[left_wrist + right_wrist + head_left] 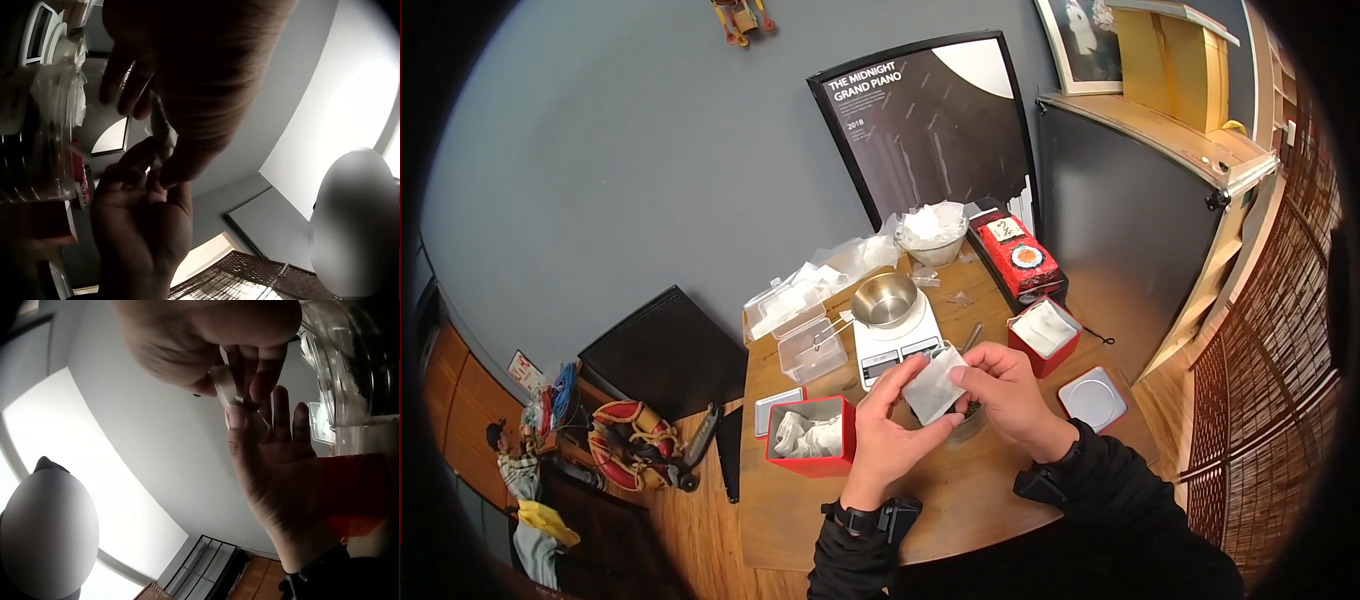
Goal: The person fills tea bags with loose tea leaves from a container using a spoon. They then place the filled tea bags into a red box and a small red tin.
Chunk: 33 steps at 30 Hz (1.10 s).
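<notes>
Pan (pixel 887 305) sits on the scale (pixel 875 345) mid-counter (pixel 960 530), left tin (pixel 808 465) front-left of it, right tin (pixel 1040 357) off right, packets (pixel 812 434) in both, bowl (pixel 938 254) behind.

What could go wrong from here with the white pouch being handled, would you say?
The thin pouch, held by the left hand and right hand, might slip or tear if pulled unevenly. The clear jar close beneath them could be knocked. The fingers are near the scale, so a nudge might shift the metal pan resting on it.
</notes>
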Motion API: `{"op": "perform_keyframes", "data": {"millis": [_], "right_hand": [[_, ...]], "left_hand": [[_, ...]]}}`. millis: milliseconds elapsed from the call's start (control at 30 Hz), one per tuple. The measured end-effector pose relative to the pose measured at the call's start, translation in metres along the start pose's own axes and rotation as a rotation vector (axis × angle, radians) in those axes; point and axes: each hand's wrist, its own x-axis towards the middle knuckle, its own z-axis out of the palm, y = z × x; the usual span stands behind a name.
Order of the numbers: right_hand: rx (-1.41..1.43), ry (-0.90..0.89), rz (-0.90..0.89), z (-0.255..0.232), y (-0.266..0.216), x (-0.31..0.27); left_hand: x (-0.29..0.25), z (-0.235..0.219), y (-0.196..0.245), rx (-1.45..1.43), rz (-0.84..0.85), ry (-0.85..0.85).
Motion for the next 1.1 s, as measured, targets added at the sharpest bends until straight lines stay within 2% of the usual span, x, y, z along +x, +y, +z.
{"op": "perform_keyframes", "data": {"millis": [67, 167, 400, 500, 567, 600, 667, 767, 967, 1100], "right_hand": [[0.089, 0.034, -0.006, -0.001, 0.004, 0.000], [0.109, 0.062, 0.027, -0.003, 0.005, 0.001], [0.093, 0.072, 0.038, -0.005, 0.010, 0.001], [0.107, 0.081, 0.060, -0.007, 0.011, 0.001], [0.095, 0.058, 0.073, -0.012, 0.011, 0.001], [0.094, 0.057, 0.073, -0.014, 0.011, 0.002], [-0.006, -0.103, 0.061, -0.020, 0.010, 0.005], [-0.136, -0.187, 0.119, -0.019, -0.003, 0.004], [-0.231, -0.284, 0.118, -0.021, -0.008, 0.003], [-0.258, -0.281, 0.138, -0.019, -0.015, 0.002]], "left_hand": [[-0.003, 0.005, -0.005, -0.142, -0.051, 0.038], [-0.010, 0.007, -0.017, -0.194, -0.034, 0.070], [-0.018, 0.010, -0.022, -0.188, -0.013, 0.108], [-0.023, 0.010, -0.023, -0.172, -0.042, 0.098], [-0.025, 0.009, -0.023, -0.255, -0.149, 0.129], [-0.025, 0.007, -0.023, -0.255, -0.149, 0.130], [-0.026, 0.003, -0.022, -0.302, -0.240, 0.129], [-0.026, 0.000, -0.025, -0.462, -0.236, 0.116], [-0.027, -0.004, -0.026, -0.563, -0.256, 0.074], [-0.026, -0.004, -0.026, -0.562, -0.217, 0.064]]}}
